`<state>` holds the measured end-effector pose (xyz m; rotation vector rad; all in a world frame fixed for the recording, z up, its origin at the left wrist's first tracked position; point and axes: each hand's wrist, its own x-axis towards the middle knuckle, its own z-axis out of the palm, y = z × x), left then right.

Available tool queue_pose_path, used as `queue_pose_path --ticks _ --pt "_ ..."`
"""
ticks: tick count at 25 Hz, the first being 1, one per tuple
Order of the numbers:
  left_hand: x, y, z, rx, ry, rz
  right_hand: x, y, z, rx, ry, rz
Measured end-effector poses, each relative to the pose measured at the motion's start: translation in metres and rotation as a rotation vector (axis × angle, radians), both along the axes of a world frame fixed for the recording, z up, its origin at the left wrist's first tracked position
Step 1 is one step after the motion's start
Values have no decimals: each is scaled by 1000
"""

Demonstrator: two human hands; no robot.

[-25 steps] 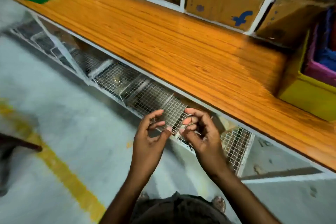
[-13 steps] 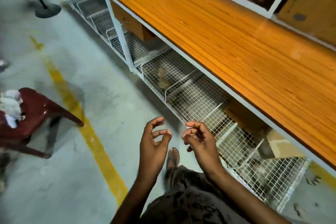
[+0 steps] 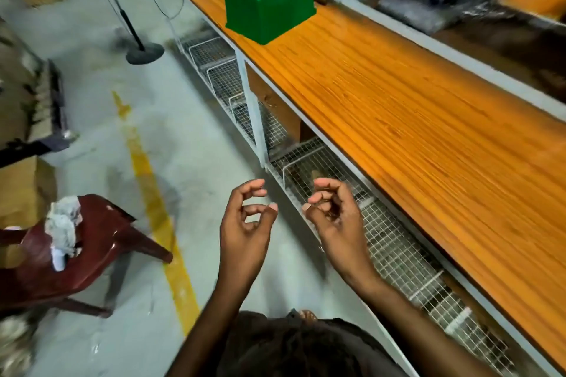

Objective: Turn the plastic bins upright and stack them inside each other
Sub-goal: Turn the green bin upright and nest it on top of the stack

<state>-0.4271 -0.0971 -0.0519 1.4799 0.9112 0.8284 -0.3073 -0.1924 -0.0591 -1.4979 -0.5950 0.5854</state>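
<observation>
Green bin [image 3: 269, 4] sits upside down on the orange wooden shelf [image 3: 413, 131], base up, rim flat on the boards, well apart from both hands. Left hand [image 3: 245, 229] and right hand [image 3: 337, 220] hover side by side out over the floor, fingers loosely curled, nothing in either. That bin looks like stiff moulded plastic, light and a touch slick, so my call: palms on opposite walls near the rim, lift, roll it over.

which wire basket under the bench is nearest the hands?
The wire basket on the near side of the white post, directly behind the right hand. Those beyond the post lie farther off, toward the green bin.
</observation>
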Motion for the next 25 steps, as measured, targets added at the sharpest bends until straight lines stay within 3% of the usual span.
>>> queue_pose_path --ticks 8,17,25 --pt "68 174 -13 87 36 -17 51 169 -20 -116 -340 -75" --pt "112 422 2 42 38 -137 90 392 -3 -101 -259 -210" --pt "224 588 6 7 -66 -219 203 533 10 -31 -259 -356"
